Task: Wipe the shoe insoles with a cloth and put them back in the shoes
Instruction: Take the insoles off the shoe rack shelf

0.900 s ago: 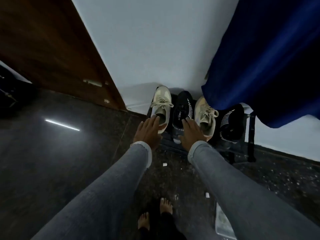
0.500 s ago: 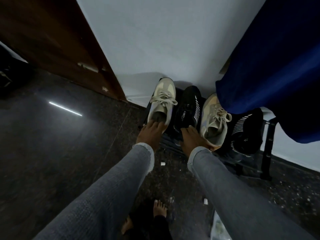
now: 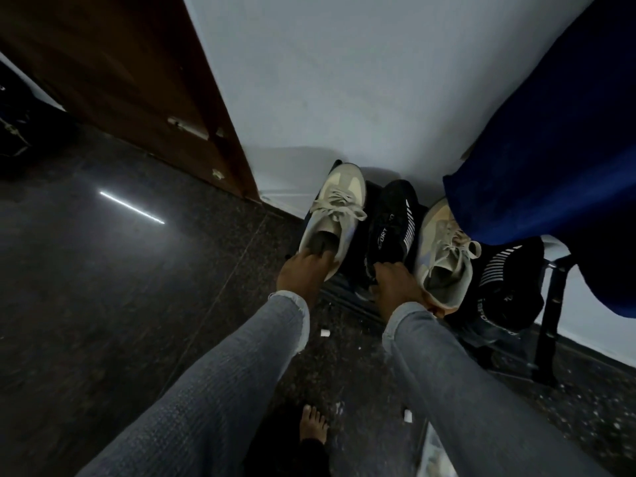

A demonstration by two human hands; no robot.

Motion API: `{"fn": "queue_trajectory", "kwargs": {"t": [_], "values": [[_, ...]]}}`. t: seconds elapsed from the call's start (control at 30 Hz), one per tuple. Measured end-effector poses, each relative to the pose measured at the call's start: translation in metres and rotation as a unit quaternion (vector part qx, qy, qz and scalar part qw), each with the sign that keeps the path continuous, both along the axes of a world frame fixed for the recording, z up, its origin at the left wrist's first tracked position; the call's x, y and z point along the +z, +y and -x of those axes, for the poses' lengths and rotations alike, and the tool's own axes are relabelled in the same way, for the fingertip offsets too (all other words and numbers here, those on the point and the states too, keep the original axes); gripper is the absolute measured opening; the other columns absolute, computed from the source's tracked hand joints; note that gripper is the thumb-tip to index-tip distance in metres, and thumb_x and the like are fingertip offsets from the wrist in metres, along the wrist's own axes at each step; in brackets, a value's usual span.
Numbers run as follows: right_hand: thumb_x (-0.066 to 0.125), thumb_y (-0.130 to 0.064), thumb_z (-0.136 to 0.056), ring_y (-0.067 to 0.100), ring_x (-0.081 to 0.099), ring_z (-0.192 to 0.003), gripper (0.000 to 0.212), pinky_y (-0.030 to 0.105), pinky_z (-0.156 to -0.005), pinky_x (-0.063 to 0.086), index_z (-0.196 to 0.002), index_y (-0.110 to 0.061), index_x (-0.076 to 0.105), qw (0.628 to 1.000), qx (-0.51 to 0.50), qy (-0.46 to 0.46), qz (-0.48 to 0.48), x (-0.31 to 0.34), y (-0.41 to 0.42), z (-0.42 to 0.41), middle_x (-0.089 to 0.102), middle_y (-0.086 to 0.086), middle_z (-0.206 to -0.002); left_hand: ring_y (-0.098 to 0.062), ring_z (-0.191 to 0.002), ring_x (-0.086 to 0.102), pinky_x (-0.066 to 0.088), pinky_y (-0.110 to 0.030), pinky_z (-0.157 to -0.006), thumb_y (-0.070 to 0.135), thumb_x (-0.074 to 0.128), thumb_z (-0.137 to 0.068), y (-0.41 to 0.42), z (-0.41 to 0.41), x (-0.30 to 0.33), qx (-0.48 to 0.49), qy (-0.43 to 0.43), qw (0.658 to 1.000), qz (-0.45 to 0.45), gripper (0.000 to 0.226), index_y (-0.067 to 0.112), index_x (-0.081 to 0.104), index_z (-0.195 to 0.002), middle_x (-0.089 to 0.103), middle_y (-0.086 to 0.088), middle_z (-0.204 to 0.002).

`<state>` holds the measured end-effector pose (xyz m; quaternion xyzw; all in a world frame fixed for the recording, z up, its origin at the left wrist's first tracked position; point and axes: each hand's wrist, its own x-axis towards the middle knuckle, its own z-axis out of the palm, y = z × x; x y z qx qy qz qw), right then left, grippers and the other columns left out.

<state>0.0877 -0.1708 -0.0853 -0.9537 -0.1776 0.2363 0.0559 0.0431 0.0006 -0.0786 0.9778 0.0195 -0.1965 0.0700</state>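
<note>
Several shoes stand on a low black rack (image 3: 547,325) against the white wall. My left hand (image 3: 303,273) grips the heel of the left beige sneaker (image 3: 335,215), its fingers curled into the opening. My right hand (image 3: 395,287) holds the heel of the black sneaker (image 3: 394,222) beside it. A second beige sneaker (image 3: 444,256) and a second black sneaker (image 3: 506,290) stand further right. Any insoles are hidden inside the shoes. No cloth shows.
A blue cloth or curtain (image 3: 550,149) hangs over the rack's right part. A brown wooden door (image 3: 137,80) stands to the left. The floor is dark speckled stone with small white scraps (image 3: 325,333). My bare foot (image 3: 313,425) is below.
Both hands have moved forward from hovering before the shoes and closed onto the heels of the left beige and the black sneaker. The camera has come closer.
</note>
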Motion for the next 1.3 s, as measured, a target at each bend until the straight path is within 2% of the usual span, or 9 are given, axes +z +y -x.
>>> {"fn": "queue_trajectory", "kwargs": {"t": [0.13,0.23,0.4,0.5,0.6,0.73,0.93,1.0,1.3], "values": [[0.054,-0.014,-0.092,0.029,0.047,-0.112,0.016,0.038,-0.088,0.045,-0.106,-0.006,0.054,0.999,0.008,-0.022,-0.027,0.016,0.015,0.007,0.056,0.011,-0.112,-0.027,-0.124,0.048,0.042,-0.036,-0.091,0.011,0.052,-0.093,0.022,0.03,0.009,0.026,-0.034,0.999,0.022,0.05,0.019,0.039,-0.141,0.059,-0.007,-0.126],[0.054,-0.009,-0.09,0.029,0.05,-0.104,0.007,0.038,-0.081,0.045,-0.095,-0.005,0.056,0.996,0.047,-0.055,-0.059,0.027,0.039,0.01,0.058,0.011,-0.103,-0.024,-0.12,0.051,0.045,-0.035,-0.086,0.008,0.049,-0.092,0.042,0.05,0.016,0.066,-0.044,0.997,0.023,0.042,0.019,0.044,-0.132,0.06,-0.004,-0.125],[0.056,-0.007,-0.091,0.028,0.051,-0.106,0.017,0.037,-0.084,0.044,-0.108,-0.004,0.061,0.984,0.13,-0.105,-0.064,0.045,0.096,0.027,0.06,0.012,-0.108,-0.025,-0.118,0.052,0.045,-0.037,-0.081,0.013,0.046,-0.096,0.079,0.085,0.036,0.136,-0.05,0.989,0.042,0.032,0.016,0.044,-0.128,0.059,-0.005,-0.124],[0.058,-0.006,-0.089,0.029,0.052,-0.106,0.018,0.039,-0.083,0.046,-0.106,-0.004,0.061,0.975,0.196,-0.09,-0.059,0.043,0.148,0.054,0.061,0.013,-0.109,-0.026,-0.121,0.051,0.046,-0.041,-0.083,0.021,0.046,-0.098,0.12,0.123,0.036,0.199,-0.024,0.978,0.059,0.03,0.017,0.043,-0.127,0.058,-0.005,-0.126],[0.054,-0.008,-0.092,0.029,0.05,-0.112,0.019,0.039,-0.087,0.045,-0.11,-0.007,0.059,0.966,0.251,-0.055,-0.035,0.029,0.197,0.09,0.058,0.012,-0.112,-0.027,-0.123,0.05,0.047,-0.044,-0.088,0.027,0.045,-0.099,0.16,0.169,0.023,0.246,0.008,0.966,0.072,0.032,0.017,0.042,-0.13,0.057,-0.006,-0.129],[0.048,-0.011,-0.096,0.028,0.05,-0.113,0.02,0.037,-0.089,0.042,-0.112,-0.007,0.058,0.945,0.327,0.002,0.006,-0.007,0.25,0.142,0.058,0.012,-0.116,-0.029,-0.12,0.052,0.049,-0.045,-0.091,0.022,0.051,-0.095,0.2,0.24,-0.006,0.299,0.045,0.95,0.077,0.037,0.018,0.042,-0.131,0.057,-0.007,-0.128],[0.042,-0.005,-0.097,0.028,0.049,-0.116,0.025,0.035,-0.089,0.04,-0.119,-0.005,0.054,0.893,0.433,0.091,0.079,-0.075,0.301,0.22,0.054,0.015,-0.124,-0.029,-0.117,0.055,0.049,-0.041,-0.085,0.022,0.044,-0.099,0.229,0.339,-0.07,0.38,0.099,0.916,0.078,0.034,0.02,0.041,-0.133,0.057,-0.006,-0.126],[0.04,-0.004,-0.097,0.027,0.05,-0.113,0.025,0.033,-0.085,0.039,-0.116,-0.005,0.056,0.881,0.453,0.108,0.086,-0.103,0.31,0.243,0.056,0.014,-0.122,-0.028,-0.117,0.055,0.048,-0.04,-0.084,0.022,0.044,-0.099,0.233,0.366,-0.095,0.395,0.114,0.908,0.084,0.034,0.02,0.041,-0.132,0.058,-0.006,-0.126],[0.041,-0.002,-0.094,0.026,0.049,-0.116,0.032,0.033,-0.089,0.044,-0.123,-0.008,0.053,0.853,0.489,0.133,0.122,-0.253,0.362,0.315,0.053,0.012,-0.124,-0.026,-0.122,0.051,0.048,-0.038,-0.089,0.023,0.044,-0.099,0.261,0.45,-0.254,0.442,0.164,0.874,0.118,0.035,0.017,0.04,-0.133,0.053,-0.005,-0.133]]}}
